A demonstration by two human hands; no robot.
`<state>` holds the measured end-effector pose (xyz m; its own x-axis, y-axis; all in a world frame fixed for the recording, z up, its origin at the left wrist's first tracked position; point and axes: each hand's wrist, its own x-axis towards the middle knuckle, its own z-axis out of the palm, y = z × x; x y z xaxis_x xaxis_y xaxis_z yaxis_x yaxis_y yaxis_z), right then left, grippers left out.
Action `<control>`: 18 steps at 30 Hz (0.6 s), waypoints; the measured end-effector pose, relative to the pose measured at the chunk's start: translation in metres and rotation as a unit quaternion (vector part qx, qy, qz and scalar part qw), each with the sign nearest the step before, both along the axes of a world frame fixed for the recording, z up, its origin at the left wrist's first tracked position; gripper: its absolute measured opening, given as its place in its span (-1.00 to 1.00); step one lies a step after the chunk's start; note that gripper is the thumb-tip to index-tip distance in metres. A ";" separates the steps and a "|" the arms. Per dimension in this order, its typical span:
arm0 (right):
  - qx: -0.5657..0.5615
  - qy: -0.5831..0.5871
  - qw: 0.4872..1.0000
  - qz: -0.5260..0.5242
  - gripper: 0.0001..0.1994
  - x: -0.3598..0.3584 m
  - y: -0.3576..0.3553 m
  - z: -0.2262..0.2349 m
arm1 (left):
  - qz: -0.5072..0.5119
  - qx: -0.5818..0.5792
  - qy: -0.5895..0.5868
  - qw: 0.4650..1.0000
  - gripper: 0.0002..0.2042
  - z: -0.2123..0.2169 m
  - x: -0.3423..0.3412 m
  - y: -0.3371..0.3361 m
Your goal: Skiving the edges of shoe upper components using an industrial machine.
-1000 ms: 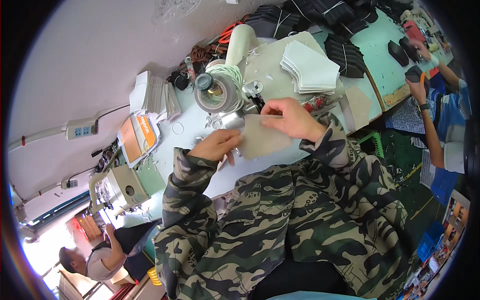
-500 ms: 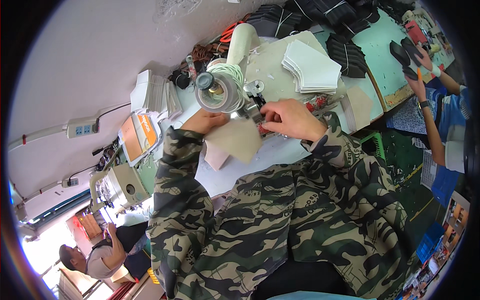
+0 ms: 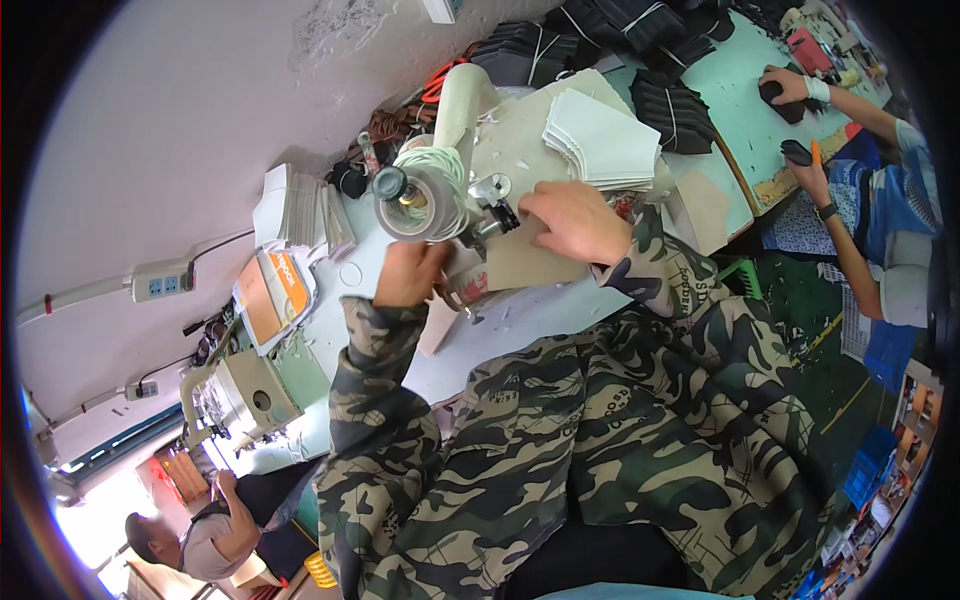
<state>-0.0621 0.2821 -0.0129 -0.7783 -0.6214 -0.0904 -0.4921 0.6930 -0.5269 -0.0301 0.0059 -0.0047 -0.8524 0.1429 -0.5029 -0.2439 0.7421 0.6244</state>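
A sewing-type machine with a round handwheel [image 3: 390, 183] and a coil of pale green cord [image 3: 432, 165] stands between my hands. My left hand [image 3: 408, 274] is closed beside the machine's near end, its fingertips bent down by a metal part; what they grip, if anything, is hidden. To the right of the machine head, my right hand [image 3: 582, 222] bends over a beige flat panel [image 3: 535, 264], its fingers curled at the panel's upper edge by the metal foot [image 3: 492, 215]. A second, pinkish-beige piece [image 3: 437, 326] lies below my left hand.
White cut panels [image 3: 600, 135] are stacked behind my right hand; another stack [image 3: 288, 210] leans near the wall at left. Tied black bundles [image 3: 672, 115] lie farther back. A co-worker's hands [image 3: 790, 88] handle black pieces at right. Another machine [image 3: 250, 395] stands at left.
The beige panel has gone from my left hand's side to the right, under my right hand. My left hand has moved slightly nearer me. The co-worker's hands have separated.
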 end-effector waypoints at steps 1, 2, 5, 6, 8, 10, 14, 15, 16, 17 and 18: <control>-0.002 0.001 1.000 0.001 -0.63 0.002 0.002 0.004 | 0.077 -0.025 -0.046 0.996 -0.70 -0.010 0.007 -0.015; -0.104 0.008 0.994 -0.014 -0.71 0.004 0.006 0.011 | 0.078 -0.025 -0.045 0.996 -0.70 -0.027 0.016 -0.030; -0.245 0.132 0.949 -0.148 -0.83 0.002 0.018 0.063 | -0.069 -0.340 0.148 0.926 -0.66 -0.085 0.069 -0.080; -0.204 0.214 0.936 -0.190 -0.81 -0.001 0.029 0.078 | -0.125 -0.336 0.127 0.925 -0.61 -0.102 0.078 -0.089; -0.163 0.293 0.914 -0.228 -0.78 -0.012 0.048 0.068 | -0.178 -0.332 0.106 0.920 -0.54 -0.108 0.082 -0.089; 0.013 0.251 0.960 -0.125 -0.67 -0.015 0.056 0.030 | -0.135 -0.340 0.056 0.929 -0.52 -0.101 0.076 -0.077; -0.113 0.179 0.968 -0.134 -0.65 0.029 0.036 0.023 | -0.069 -0.326 0.145 0.932 -0.59 -0.107 0.104 -0.082; -0.144 0.107 0.974 -0.135 -0.66 0.040 0.033 0.025 | -0.065 -0.317 0.146 0.935 -0.59 -0.104 0.096 -0.077; -0.183 0.029 0.975 -0.124 -0.68 0.046 0.026 0.020 | -0.050 -0.316 0.139 0.937 -0.59 -0.102 0.096 -0.076; -0.184 0.029 0.975 -0.124 -0.68 0.051 0.020 0.013 | -0.050 -0.317 0.139 0.937 -0.59 -0.102 0.095 -0.077; -0.214 -0.029 0.971 -0.099 -0.70 0.055 0.014 0.008 | -0.076 -0.314 0.191 0.927 -0.60 -0.102 0.094 -0.080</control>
<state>-0.0067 0.2959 -0.0050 -0.8876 -0.4506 0.0956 -0.3324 0.4830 -0.8101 0.0644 -0.0736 -0.1063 -0.9794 0.0580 -0.1935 0.0439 0.9961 0.0766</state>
